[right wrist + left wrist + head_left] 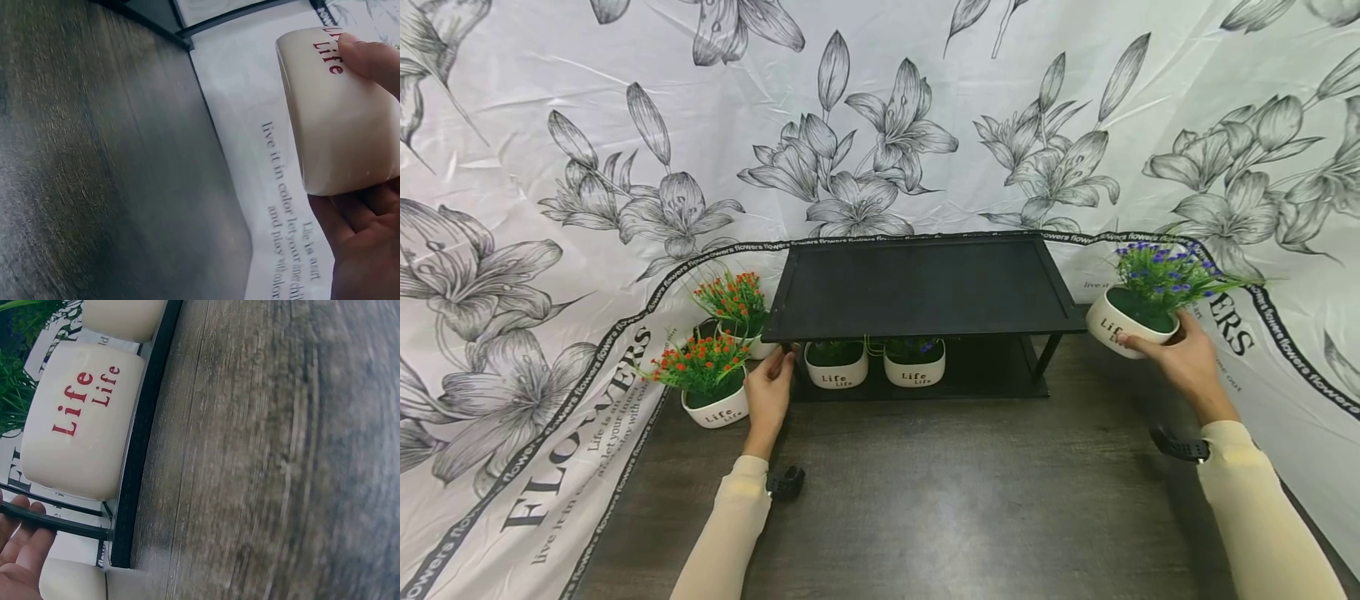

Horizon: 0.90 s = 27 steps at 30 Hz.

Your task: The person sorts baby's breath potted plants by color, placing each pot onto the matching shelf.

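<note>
My right hand (1191, 371) holds a white pot (1105, 321) of artificial purple flowers, lifted at the right of a black two-tier shelf (925, 287). Its thumb lies across the front lettering and the fingers support the pot from beneath, as the right wrist view shows. At the shelf's front left corner, my left hand (766, 396) grips the shelf post (69, 526), fingers bent behind it. On the lower tier stand two "Life" pots, a left one (837, 367) and a right one (914, 365), their plants mostly hidden under the top board.
Left of the shelf, two pots of orange flowers stand on the dark wooden table (940, 492): a front one (715, 410) beside my left hand and a rear one (760, 346). A white floral cloth (925, 208) hangs behind and along both sides.
</note>
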### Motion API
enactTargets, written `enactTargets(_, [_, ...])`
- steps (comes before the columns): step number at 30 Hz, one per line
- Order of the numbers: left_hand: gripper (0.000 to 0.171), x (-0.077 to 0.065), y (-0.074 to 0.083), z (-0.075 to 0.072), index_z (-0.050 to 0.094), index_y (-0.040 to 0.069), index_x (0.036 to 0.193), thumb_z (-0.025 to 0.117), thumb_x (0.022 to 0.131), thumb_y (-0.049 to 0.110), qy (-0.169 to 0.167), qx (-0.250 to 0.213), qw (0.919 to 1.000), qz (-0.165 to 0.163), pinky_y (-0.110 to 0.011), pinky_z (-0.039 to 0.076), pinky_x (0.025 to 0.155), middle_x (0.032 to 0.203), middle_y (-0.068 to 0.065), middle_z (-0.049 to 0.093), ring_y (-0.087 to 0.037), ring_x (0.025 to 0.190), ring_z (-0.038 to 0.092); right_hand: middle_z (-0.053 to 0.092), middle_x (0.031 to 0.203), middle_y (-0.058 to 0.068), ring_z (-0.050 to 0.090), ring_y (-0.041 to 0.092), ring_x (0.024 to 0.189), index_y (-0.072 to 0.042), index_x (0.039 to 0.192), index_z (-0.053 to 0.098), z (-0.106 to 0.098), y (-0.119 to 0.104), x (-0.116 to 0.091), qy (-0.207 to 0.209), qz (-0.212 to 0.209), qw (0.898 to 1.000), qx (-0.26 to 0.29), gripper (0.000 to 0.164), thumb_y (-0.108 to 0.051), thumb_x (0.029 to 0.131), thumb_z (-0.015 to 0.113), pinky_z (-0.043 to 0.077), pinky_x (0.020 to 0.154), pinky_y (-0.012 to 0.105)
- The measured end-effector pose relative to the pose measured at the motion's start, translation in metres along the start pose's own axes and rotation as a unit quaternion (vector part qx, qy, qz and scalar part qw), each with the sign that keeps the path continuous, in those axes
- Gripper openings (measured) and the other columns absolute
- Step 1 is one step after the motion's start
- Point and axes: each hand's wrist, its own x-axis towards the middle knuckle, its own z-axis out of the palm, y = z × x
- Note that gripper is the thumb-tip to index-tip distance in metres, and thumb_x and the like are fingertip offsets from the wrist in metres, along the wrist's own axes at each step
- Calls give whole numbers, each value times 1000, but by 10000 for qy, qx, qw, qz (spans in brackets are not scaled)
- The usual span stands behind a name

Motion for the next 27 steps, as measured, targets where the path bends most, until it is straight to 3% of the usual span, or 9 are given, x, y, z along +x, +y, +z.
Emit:
enactTargets(6, [40,0,2,0,68,1,141,69,107,21,-6,-25,10000,-37,-7,54,89,134,-22,72,-35,121,73,59,114,3,56,1,82,-5,157,41,-7,-9,-13,41,-151,9999,-60,96,-56,89,84,49,63,19])
enactTargets(14, [40,-1,4,0,68,1,141,70,106,21,28,50,9999,-92,-10,55,90,135,-21,71,-35,121,73,61,93,-19,59,0,76,-10,143,51,-18,-18,-34,93,-504,9987,42,77,-46,87,89,50,61,20])
enactTargets(20, [39,-1,4,1,68,1,141,69,106,20,4,-24,10000,-69,-3,52,86,135,-22,71,-36,121,73,61,82,-13,58,4,68,-10,115,57,-24,-21,-49,132,-746,9968,-248,56,-42,85,91,46,56,26])
enactTargets(27, [39,-2,3,1,68,0,140,70,106,20,65,57,10000,-45,-13,56,91,133,-23,72,-37,120,73,61,80,-14,57,2,65,-6,112,61,-26,-25,-66,159,-1120,9933,-245,53,-32,81,95,45,55,23])
